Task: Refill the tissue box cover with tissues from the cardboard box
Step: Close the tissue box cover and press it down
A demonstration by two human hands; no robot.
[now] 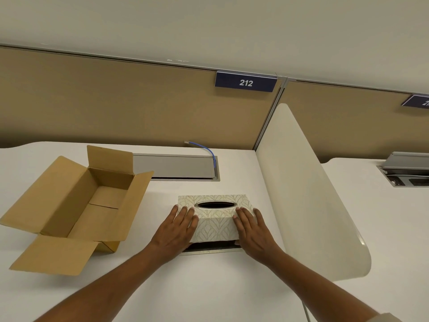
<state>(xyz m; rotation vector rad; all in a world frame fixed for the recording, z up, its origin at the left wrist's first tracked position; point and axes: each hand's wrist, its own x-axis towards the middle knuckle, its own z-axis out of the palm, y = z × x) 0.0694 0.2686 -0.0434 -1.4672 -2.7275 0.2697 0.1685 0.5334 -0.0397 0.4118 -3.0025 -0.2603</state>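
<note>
Your left hand (176, 228) and right hand (253, 231) lie flat, fingers straight, pressing both ends of the patterned tissue box cover (216, 220) on the desk (209, 289), its near edge raised. The open cardboard box (76, 205) sits just left.

Cream leaf-patterned tissue box cover (214, 219) — plain brown cardboard box (76, 205).

Shared office, rows of numbered workstations. Blue seat sign "212" (246, 82) clipped atop a tan fabric partition (116, 101). Below the sign, a white desk (209, 287) with a grey cable hatch (176, 167) and blue network cable (206, 148). Right of the sign, a cream curved divider (301, 194), then a second numbered sign (417, 102) over a neighbouring desk's hatch (406, 168).
</note>
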